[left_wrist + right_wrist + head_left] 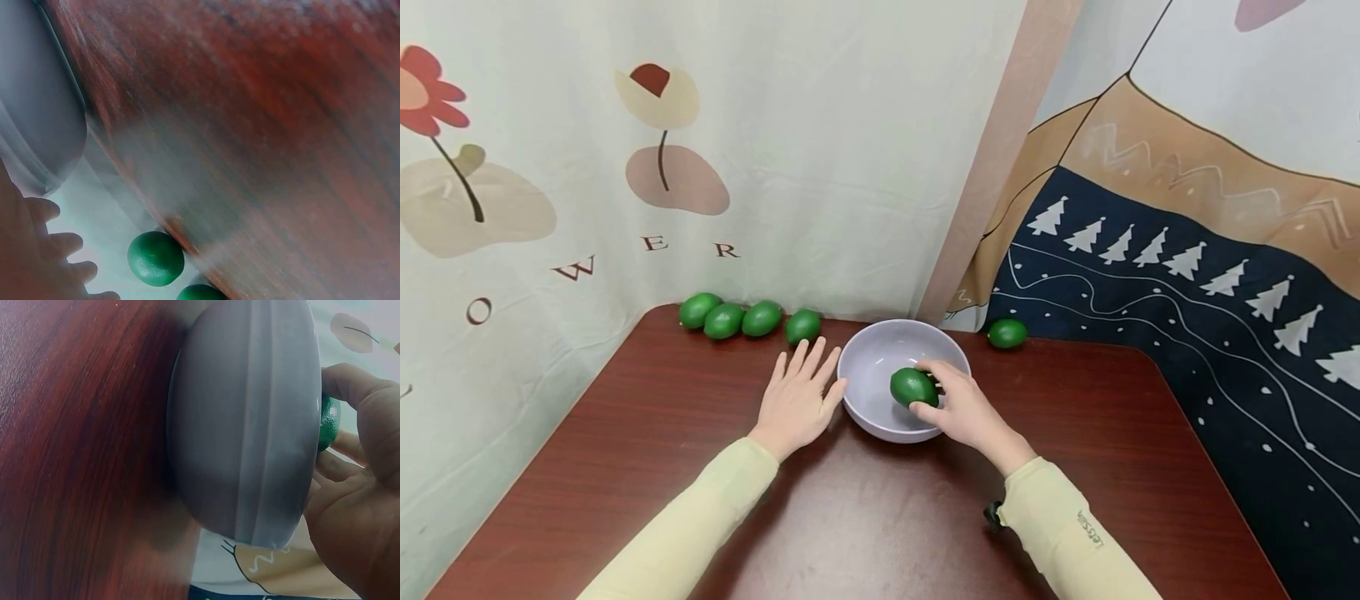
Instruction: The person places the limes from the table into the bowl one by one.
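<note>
Over the lavender bowl (868,400), my right hand (958,404) grips a green lime (913,387) between thumb and fingers. In the right wrist view the bowl's side (250,425) covers much of that lime (329,422), which shows at the rim. My left hand (796,407) is to the left of the bowl with its fingers straight and spread, its thumb tip right at the rim. Just beyond those fingertips lies another lime (803,327), seen also as a green ball (156,258) in the left wrist view.
More limes (724,320) line the table's back left edge. A single lime (1007,333) sits at the back edge, right of the bowl. Behind the reddish-brown table (880,517) hang a pale flower-print curtain (820,150) and a dark tree-print cloth (1120,292).
</note>
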A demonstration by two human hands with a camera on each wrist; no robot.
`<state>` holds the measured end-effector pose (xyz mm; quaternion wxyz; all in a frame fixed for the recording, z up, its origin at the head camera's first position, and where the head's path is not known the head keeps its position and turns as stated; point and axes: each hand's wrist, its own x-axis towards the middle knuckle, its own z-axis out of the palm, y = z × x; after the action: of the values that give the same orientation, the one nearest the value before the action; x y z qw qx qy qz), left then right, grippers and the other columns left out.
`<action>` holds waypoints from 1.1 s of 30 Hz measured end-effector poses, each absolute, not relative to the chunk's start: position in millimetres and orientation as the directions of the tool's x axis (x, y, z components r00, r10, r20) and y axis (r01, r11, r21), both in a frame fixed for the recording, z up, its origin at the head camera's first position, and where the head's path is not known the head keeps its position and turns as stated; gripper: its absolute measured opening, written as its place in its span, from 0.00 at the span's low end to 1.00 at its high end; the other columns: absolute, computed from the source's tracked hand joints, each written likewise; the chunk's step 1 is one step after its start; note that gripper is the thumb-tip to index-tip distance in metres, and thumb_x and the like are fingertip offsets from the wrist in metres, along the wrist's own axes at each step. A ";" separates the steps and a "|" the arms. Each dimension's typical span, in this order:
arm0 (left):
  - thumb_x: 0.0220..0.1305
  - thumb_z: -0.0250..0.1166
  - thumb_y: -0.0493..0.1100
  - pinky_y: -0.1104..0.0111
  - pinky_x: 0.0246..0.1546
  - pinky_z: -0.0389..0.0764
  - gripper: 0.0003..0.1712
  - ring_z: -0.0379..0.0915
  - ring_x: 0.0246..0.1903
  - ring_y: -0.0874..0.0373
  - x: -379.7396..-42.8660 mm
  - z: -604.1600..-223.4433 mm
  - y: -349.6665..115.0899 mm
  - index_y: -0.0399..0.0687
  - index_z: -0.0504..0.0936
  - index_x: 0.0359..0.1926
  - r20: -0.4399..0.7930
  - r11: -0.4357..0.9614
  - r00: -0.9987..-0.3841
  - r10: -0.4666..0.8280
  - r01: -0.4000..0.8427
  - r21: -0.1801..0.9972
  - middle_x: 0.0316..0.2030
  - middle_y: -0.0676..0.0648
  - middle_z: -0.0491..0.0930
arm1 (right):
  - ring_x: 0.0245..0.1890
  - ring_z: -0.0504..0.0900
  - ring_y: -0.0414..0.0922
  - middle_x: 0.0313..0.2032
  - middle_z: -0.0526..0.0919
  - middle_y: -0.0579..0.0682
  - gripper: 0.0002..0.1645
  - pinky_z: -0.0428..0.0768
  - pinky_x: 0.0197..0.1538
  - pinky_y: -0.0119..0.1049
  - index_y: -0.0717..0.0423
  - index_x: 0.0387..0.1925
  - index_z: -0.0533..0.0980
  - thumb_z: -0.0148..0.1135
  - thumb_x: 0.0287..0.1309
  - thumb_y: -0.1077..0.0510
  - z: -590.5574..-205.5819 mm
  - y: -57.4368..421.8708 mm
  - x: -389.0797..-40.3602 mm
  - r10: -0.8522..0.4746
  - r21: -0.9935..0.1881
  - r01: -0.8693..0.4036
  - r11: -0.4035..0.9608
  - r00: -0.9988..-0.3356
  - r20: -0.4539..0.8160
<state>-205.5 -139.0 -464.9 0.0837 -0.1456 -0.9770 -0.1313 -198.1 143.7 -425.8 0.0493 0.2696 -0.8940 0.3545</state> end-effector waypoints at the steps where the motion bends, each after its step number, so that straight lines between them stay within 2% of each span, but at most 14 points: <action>1: 0.81 0.42 0.62 0.43 0.78 0.43 0.36 0.43 0.80 0.41 -205.3 -464.7 -139.0 0.52 0.61 0.80 0.198 0.924 -0.945 0.262 0.305 0.232 0.81 0.42 0.53 | 0.52 0.83 0.53 0.57 0.82 0.58 0.31 0.85 0.55 0.49 0.62 0.61 0.75 0.74 0.57 0.61 -426.0 143.0 -198.2 -0.453 -0.607 -0.516 0.604 -0.849 0.272; 12: 0.81 0.41 0.64 0.43 0.79 0.42 0.37 0.42 0.81 0.41 -204.8 -464.5 -139.5 0.52 0.61 0.80 0.193 0.923 -0.945 0.263 0.305 0.235 0.81 0.43 0.53 | 0.54 0.81 0.50 0.58 0.82 0.55 0.29 0.83 0.57 0.47 0.59 0.62 0.77 0.74 0.60 0.58 -426.3 138.5 -200.1 -0.509 -0.579 -0.519 0.629 -0.838 0.198; 33: 0.81 0.41 0.63 0.43 0.79 0.42 0.36 0.42 0.81 0.41 -204.6 -465.1 -139.3 0.52 0.61 0.80 0.195 0.926 -0.945 0.262 0.303 0.225 0.81 0.43 0.52 | 0.57 0.81 0.51 0.56 0.84 0.56 0.29 0.79 0.62 0.47 0.64 0.61 0.77 0.73 0.59 0.59 -424.5 131.8 -202.1 -0.601 -0.490 -0.577 0.653 -0.789 0.129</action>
<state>-204.6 -139.3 -465.1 0.0809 -0.1446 -0.9780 -0.1269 -202.1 131.8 -424.5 -0.0224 0.3241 -0.9088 0.2617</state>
